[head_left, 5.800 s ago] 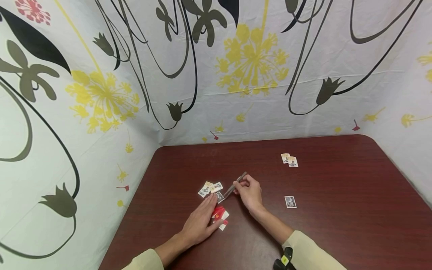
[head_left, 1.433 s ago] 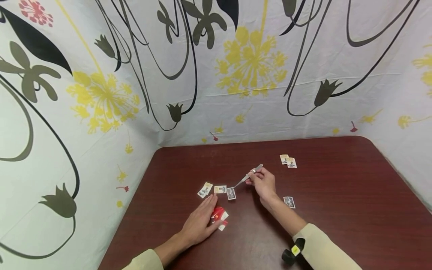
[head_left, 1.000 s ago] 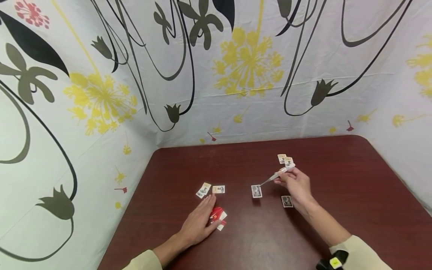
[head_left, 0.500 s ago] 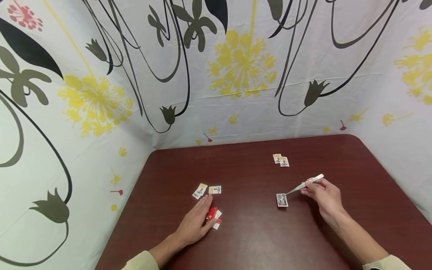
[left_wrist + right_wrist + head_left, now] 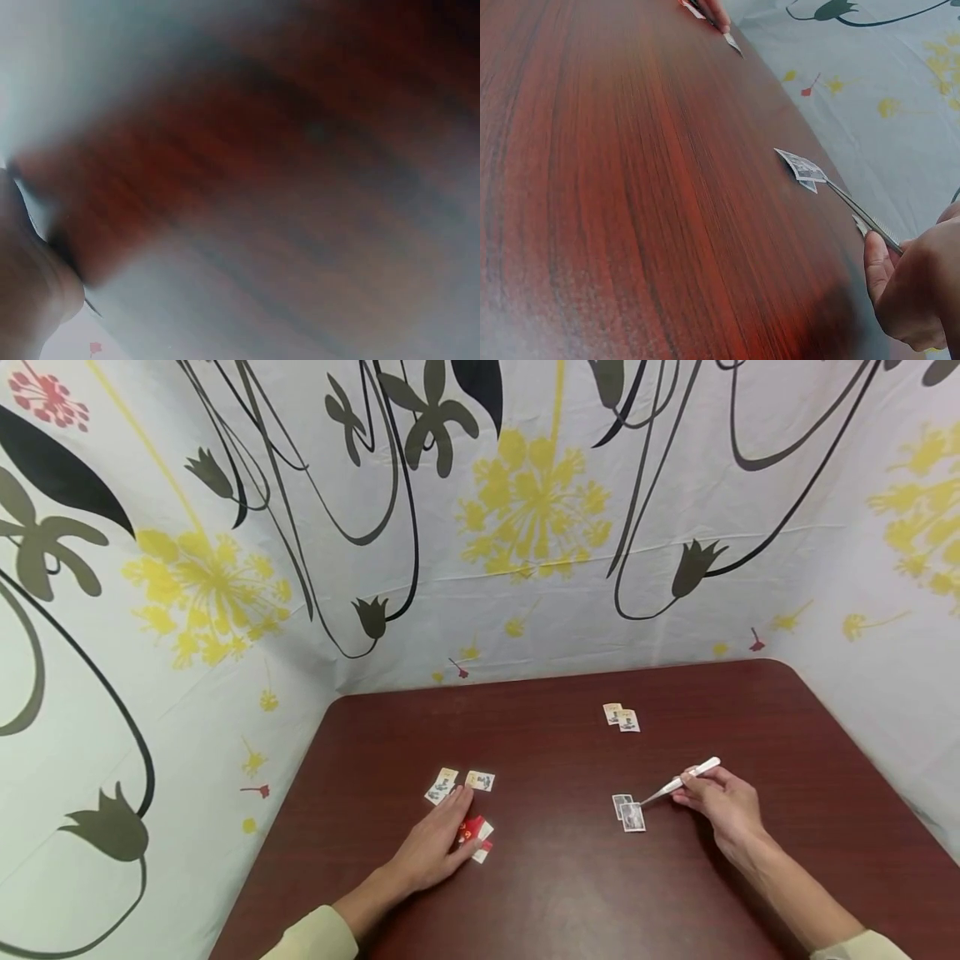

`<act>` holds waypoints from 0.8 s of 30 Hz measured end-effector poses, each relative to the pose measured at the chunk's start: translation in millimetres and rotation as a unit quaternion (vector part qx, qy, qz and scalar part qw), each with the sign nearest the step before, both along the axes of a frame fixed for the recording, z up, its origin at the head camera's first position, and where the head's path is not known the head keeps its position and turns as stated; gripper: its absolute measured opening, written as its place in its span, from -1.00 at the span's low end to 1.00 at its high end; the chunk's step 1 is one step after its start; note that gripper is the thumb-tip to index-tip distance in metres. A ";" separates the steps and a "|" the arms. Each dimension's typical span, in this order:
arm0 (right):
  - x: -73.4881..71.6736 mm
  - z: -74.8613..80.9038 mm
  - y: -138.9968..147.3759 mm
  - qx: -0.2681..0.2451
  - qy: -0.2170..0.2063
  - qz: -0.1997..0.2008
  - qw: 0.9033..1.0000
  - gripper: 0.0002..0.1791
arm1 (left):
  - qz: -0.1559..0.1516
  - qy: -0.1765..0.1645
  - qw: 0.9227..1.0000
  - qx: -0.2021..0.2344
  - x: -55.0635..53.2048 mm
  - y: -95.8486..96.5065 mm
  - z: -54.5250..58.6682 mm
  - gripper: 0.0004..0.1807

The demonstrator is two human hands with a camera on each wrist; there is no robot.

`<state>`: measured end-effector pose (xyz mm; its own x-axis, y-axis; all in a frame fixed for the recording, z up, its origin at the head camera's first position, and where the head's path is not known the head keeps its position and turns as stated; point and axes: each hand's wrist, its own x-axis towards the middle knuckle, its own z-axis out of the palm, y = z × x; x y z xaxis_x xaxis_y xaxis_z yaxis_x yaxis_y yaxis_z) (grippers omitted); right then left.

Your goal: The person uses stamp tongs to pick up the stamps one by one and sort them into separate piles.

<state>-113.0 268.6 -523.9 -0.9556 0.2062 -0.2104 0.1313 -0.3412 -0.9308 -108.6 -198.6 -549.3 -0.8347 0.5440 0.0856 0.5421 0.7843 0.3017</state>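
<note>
Patterned cloth (image 5: 540, 635) is hanging behind and beside a dark red tabletop (image 5: 555, 902), where small stamps are lying in separate groups. Judging by the pose, the step in hand is setting one grey stamp (image 5: 634, 820) partly over a lower stamp (image 5: 618, 801). Both are sitting on the right half of the tabletop, nearer the person than the yellow-topped pair (image 5: 628, 722). Tweezers (image 5: 670, 787) are meeting the grey stamp at its upper right corner, and in the right wrist view it is looking slightly tilted; whether it is resting flat I cannot tell. The next move seems to be calling for gently parting the tips and drawing them clear without dragging the grey stamp along.

Off to the right of the stamps, the right hand (image 5: 723, 808) is pinching the tweezers between thumb and fingers, its grip closed firmly enough to be steadying them; their back end is pointing up and to the right. Its forearm (image 5: 795, 877) is slanting in from the lower right. The left hand (image 5: 429, 847) is resting palm down, its grip loose and straight-fingered, partly covering red stamps (image 5: 471, 829); its fingertips are lying beside other yellow-topped stamps (image 5: 480, 781).
</note>
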 end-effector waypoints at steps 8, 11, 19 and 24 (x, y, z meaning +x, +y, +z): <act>-3.3 -1.0 -1.1 0.012 -0.009 -0.014 1.000 -0.94 | -0.005 0.013 1.000 0.005 0.4 -0.6 -2.9 -0.12; -4.0 -0.3 -0.8 0.016 -0.011 -0.017 1.000 -0.95 | -0.005 0.014 1.000 0.006 1.0 -0.5 -2.7 -0.12; -3.8 0.2 0.6 0.014 -0.009 -0.021 1.000 -0.91 | -0.002 0.014 1.000 0.002 1.4 -0.5 -3.4 -0.11; -2.4 -0.6 2.0 0.014 -0.002 -0.029 0.999 -0.92 | -0.004 0.012 1.000 0.009 1.4 -0.9 -3.6 -0.12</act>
<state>-115.4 270.6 -524.5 -0.9409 0.2668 -0.2086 0.1166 -0.3229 -0.9392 -107.2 -199.5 -552.8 -0.8282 0.5483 0.1159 0.5552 0.7748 0.3023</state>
